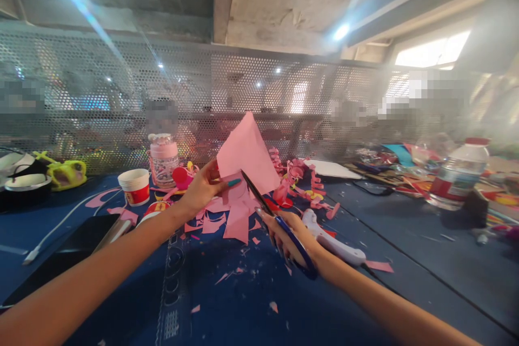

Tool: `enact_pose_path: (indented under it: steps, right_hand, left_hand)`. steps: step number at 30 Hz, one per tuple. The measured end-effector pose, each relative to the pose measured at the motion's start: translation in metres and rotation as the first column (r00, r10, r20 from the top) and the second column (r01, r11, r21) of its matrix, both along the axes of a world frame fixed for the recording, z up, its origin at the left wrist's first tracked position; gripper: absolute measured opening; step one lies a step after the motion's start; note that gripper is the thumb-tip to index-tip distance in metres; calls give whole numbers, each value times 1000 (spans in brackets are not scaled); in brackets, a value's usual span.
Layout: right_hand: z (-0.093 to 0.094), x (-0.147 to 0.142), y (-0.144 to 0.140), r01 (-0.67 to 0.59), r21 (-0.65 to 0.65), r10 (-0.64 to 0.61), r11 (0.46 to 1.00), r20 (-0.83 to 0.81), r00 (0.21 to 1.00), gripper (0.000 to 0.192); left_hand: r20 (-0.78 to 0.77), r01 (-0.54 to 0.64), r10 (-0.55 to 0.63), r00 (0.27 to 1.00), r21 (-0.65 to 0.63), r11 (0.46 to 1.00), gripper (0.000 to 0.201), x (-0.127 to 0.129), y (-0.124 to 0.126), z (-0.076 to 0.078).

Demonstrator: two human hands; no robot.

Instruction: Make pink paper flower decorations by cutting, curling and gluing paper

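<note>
Pinched by its left edge, a sheet of pink paper (pixel 248 151) is held up in my left hand (pixel 207 186), closed with the thumb on the near side. My right hand (pixel 290 235) is wrapped round the handles of dark blue scissors (pixel 295 246). Their blades point up and left and reach the paper's lower edge near my left thumb. Below the sheet, pink paper scraps (pixel 236 221) lie on the blue tabletop. Just behind my right hand are curled pink paper strips (pixel 290 181).
A white glue gun (pixel 334 243) lies right of my right hand. Paper cups (pixel 134 188), a clear jar (pixel 164 159) and a dark tablet (pixel 73 254) are at left. A clear template ruler (pixel 172 281) lies in front. A plastic bottle (pixel 458 173) stands right; a perforated screen (pixel 182 75) runs behind.
</note>
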State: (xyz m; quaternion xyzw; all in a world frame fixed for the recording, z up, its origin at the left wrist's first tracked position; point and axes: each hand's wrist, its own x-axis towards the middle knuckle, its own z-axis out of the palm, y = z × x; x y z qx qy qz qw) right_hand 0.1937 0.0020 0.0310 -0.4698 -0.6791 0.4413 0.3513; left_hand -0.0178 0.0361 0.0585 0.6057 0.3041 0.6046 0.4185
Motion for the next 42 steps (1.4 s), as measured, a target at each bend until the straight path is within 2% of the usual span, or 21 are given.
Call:
enact_pose_path:
  steps: [4, 6, 7, 8, 10, 11, 12, 13, 15, 17, 19, 20, 22, 23, 26, 27, 29, 33, 37, 42]
  right_hand:
    - [4, -1, -2, -79, -191, 67, 978, -68, 995, 47]
    - [9, 1, 0, -180, -348, 136, 920, -146, 980, 52]
    - [11, 3, 2, -267, -441, 185, 857, -222, 957, 55]
    - [13, 5, 4, -373, -521, 233, 768, -315, 920, 58]
    - [14, 10, 7, -559, -587, 295, 586, -487, 822, 61]
    - [14, 11, 9, -605, -576, 309, 550, -533, 788, 62]
    - [13, 12, 10, -623, -556, 312, 550, -554, 771, 62]
    - [12, 12, 11, -619, -531, 310, 578, -560, 769, 62]
    - [9, 11, 11, -560, -474, 276, 680, -542, 794, 60]
    - [6, 8, 10, -432, -381, 218, 817, -489, 844, 57]
    - [4, 7, 7, -234, -183, 137, 955, -428, 894, 51]
    - [4, 6, 5, -133, -60, 99, 989, -397, 912, 47]
    - [3, 5, 0, 7, 138, 42, 990, -351, 935, 41]
    - [3, 5, -2, 38, 177, 24, 983, -340, 940, 39]
    - [-1, 2, -7, 55, 122, -8, 991, -356, 935, 41]
    - [-3, 1, -7, 43, 101, -5, 994, -353, 936, 42]
    - [-7, 0, -7, 20, 117, 17, 993, -308, 951, 44]
    - [-7, 1, -10, 3, 183, 34, 983, -196, 980, 45]
    - [-5, 6, -15, -48, 219, 77, 975, -129, 989, 40]
    - [-9, 12, -17, 2, 234, 27, 972, -121, 992, 39]
  left_hand:
    - [-41, -150, 150, 988, -8, 989, 65, -10, 12, -12]
    - [-76, -273, 273, 959, 10, 962, 62, -17, 18, -16]
    - [-76, -342, 343, 936, 24, 939, 59, -20, 21, -18]
    - [-65, -415, 417, 907, 40, 909, 55, -22, 23, -19]
    - [-14, -513, 514, 858, 40, 858, 52, -24, 24, -21]
    - [16, -528, 528, 849, 26, 849, 52, -23, 22, -21]
    - [46, -518, 517, 855, 7, 855, 53, -21, 20, -22]
    - [73, -496, 496, 865, -7, 868, 54, -17, 18, -24]
    - [115, -433, 430, 896, 7, 901, 54, -9, 12, -30]
    - [89, -376, 374, 923, 14, 926, 46, 0, 6, -40]
    - [30, -333, 332, 943, 5, 943, 38, 7, 3, -50]
    - [33, -322, 323, 946, -28, 946, 37, 9, 2, -55]
    - [53, -308, 310, 949, -36, 951, 41, 13, -1, -60]
    - [72, -301, 301, 951, -11, 953, 45, 14, -3, -61]
    - [69, -296, 289, 955, 144, 944, 55, 21, -16, -61]
    - [28, -310, 311, 950, 194, 931, 57, 24, -22, -61]
    - [-87, -249, 277, 957, 248, 936, 62, 30, -35, -63]
    - [-294, -198, 309, 904, 352, 915, 62, 37, -55, -73]
    - [-375, -166, 329, 867, 405, 899, 64, 38, -62, -80]
    - [-334, -224, 377, 864, 414, 882, 68, 40, -61, -80]
